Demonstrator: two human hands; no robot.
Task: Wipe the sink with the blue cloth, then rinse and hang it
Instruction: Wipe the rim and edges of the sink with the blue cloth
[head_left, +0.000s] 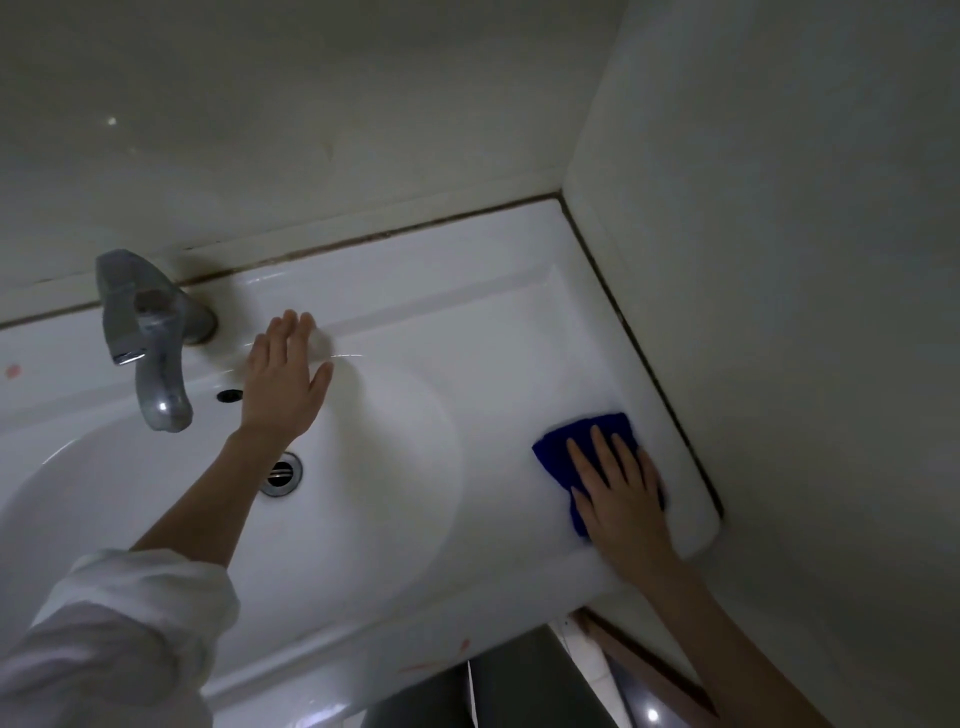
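Right hand (621, 488) presses blue cloth (563, 447) flat — sink (467, 338) ledge

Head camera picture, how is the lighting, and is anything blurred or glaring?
Head view: dim, greyish light, darker toward the corners; bright glare spots on the tap and streaks on the sink ledge; the left hand looks smeared at the fingertips, the right hand on the cloth is sharper; the wall seam looks slightly bowed.

A dull grey metal tap (150, 338) stands far left, near the pale wall (311, 130); a dark grimy seam (389, 236) runs along the wall's foot.
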